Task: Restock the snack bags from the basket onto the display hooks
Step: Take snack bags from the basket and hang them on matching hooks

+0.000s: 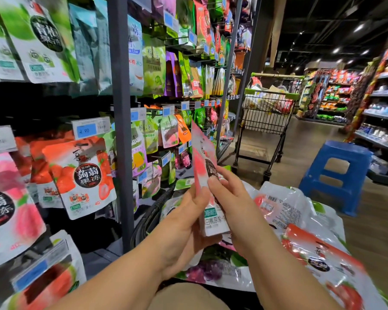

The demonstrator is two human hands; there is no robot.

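Both hands, the left hand [184, 222] and right hand [231, 193], are gripping a pink snack bag [205, 166] upright above the basket [148, 218]; it is looking light, floppy and slick, best pinched near its top hole

Blue plastic stool [336, 173] near a loaded shopping cart [266, 117] on the aisle floor [305, 142]

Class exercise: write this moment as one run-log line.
stage: bag in hand, not hung | left hand: grips pink snack bag | right hand: on same bag | basket: holds more bags
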